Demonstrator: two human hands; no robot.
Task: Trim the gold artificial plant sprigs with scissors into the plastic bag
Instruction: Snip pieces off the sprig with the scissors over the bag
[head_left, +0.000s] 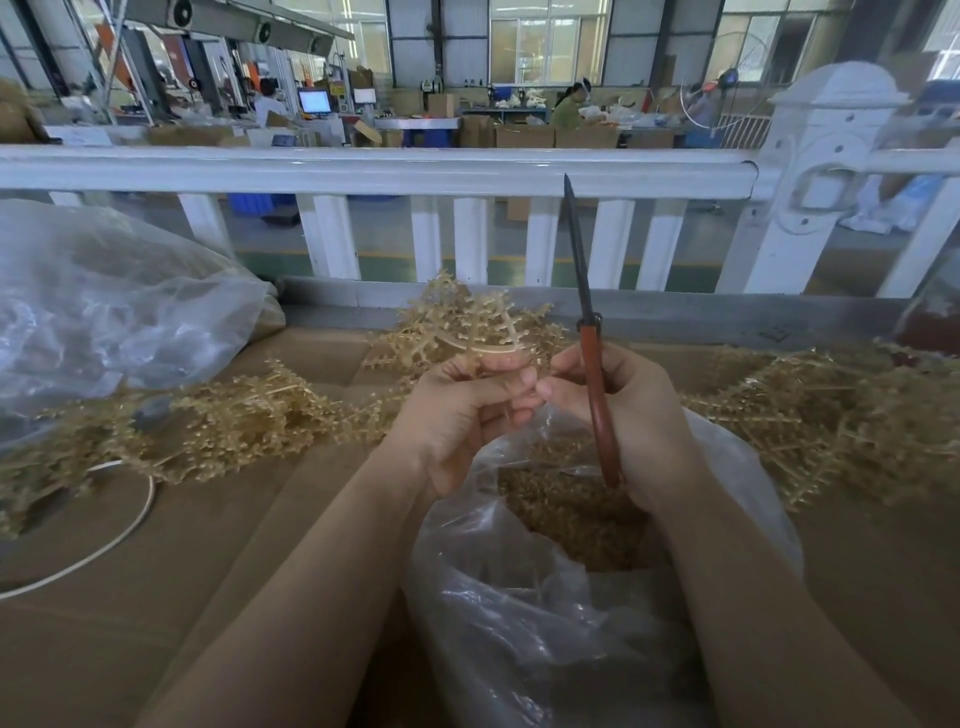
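- The left hand (457, 415) has its grip clamped on the stem of a gold plastic sprig with beaded branches (467, 322), held above the mouth of the clear, crinkled plastic bag (519, 597).
- The right hand (623, 410) has its grip curled round the red-brown handles of the dark-bladed scissors (587, 322), blades together and pointing straight up (no cut in progress, I judge).
- The bag sits at the bench (156, 597) edge and already holds gold trimmings; untrimmed sprigs lie heaped left (234, 415) and right (810, 410).
- Risk: both hands' fingertips meet at the stem, so a hasty snip could nick a finger.
- Risk: the sprig fans out beyond the bag's rim, so offcuts may fall onto the bench.
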